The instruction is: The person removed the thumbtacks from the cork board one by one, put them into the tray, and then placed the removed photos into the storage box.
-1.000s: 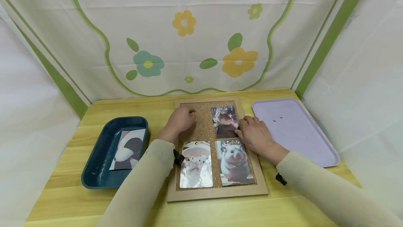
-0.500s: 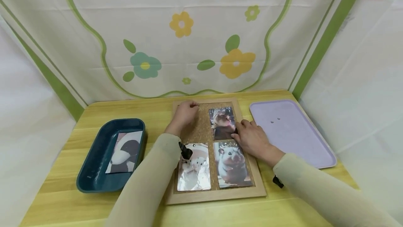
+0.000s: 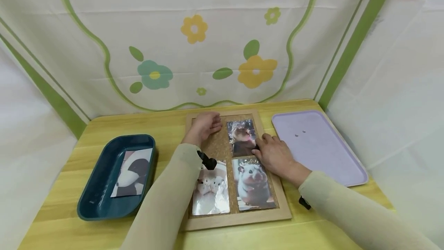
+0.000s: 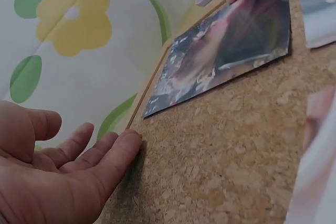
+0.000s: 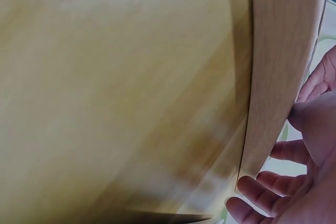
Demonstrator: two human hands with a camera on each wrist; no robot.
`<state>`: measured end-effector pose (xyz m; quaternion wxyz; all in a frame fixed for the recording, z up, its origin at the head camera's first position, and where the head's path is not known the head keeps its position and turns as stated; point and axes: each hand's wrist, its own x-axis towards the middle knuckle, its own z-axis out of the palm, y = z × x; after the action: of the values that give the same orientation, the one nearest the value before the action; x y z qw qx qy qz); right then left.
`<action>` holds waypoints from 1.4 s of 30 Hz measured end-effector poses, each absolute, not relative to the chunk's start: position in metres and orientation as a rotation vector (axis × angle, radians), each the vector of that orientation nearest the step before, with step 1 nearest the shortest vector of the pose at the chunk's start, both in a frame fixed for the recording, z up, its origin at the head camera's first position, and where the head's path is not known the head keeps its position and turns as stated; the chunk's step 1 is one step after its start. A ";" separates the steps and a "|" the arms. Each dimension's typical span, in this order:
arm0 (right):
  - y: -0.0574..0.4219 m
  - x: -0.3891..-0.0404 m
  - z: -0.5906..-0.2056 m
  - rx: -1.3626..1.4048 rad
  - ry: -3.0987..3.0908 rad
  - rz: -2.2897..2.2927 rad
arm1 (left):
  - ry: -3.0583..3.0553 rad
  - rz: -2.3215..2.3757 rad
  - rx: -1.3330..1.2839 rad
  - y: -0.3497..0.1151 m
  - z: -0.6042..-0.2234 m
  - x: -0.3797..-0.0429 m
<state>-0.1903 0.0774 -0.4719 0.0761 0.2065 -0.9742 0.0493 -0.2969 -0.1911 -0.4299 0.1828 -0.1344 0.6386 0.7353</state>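
Observation:
A cork board (image 3: 218,146) in a pale wooden frame lies on the table. On its upper right is a glossy photo (image 3: 238,142) of an animal. My right hand (image 3: 275,156) rests over the frame's right side, with fingertips touching that photo's lower right edge, as the left wrist view also shows. My left hand (image 3: 207,123) is at the board's upper left, fingers extended and holding nothing; its fingertips (image 4: 128,139) reach the cork near the frame. Below lie a photo of two small white animals (image 3: 209,200) and a photo of a crowned hamster (image 3: 254,188).
A dark teal tray (image 3: 83,203) with one black-and-white picture (image 3: 130,178) in it stands to the left. At the right, a lilac tray (image 3: 326,150) carries two small pins (image 3: 296,135). Behind the table (image 3: 74,165) hangs a flowered curtain (image 3: 222,49).
My left hand has moved toward the far edge of the board, and its curled fingers have straightened. The right hand stays at the upper right photo. The head view has shifted slightly.

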 end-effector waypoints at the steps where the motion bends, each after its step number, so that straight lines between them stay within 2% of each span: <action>1: 0.077 -0.190 -0.472 0.624 -2.916 0.146 | 1.775 2.085 -0.387 -0.191 -0.430 -0.297; 23: 0.071 -0.186 -0.470 0.637 -2.921 0.136 | 1.640 2.154 -0.420 -0.190 -0.428 -0.301; 42: 0.073 -0.187 -0.470 0.624 -2.928 0.138 | 1.732 1.921 -0.098 -0.180 -0.440 -0.294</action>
<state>-0.1870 0.0733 -0.4697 0.0722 0.2077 -0.9744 0.0458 -0.2936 -0.1797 -0.4400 0.2733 -0.0365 0.6436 0.7139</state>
